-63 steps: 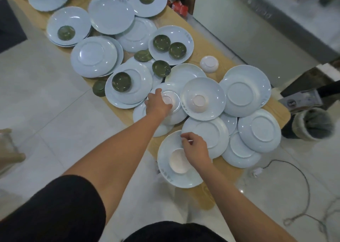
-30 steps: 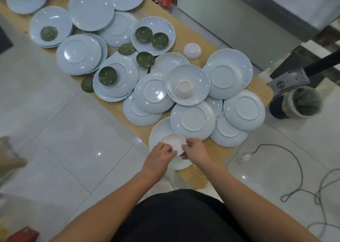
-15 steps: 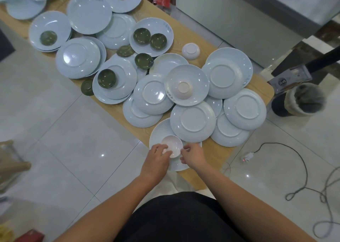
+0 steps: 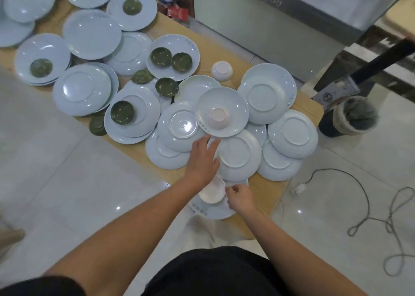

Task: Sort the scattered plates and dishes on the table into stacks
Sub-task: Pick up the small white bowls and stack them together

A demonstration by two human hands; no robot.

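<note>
Bare table corner [image 4: 270, 194] beside overlapping plates [image 4: 292, 135]

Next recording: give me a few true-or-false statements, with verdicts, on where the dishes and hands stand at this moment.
1. The left hand grips a green dish. False: its fingers are straight, extended over an overturned plate, and hold nothing.
2. A small white bowl sits upright on the nearest plate. True.
3. Every plate on the table lies right side up. False: several lie bottom-up with their foot rings showing.
4. Two green dishes sit side by side on one shared plate. True.
</note>
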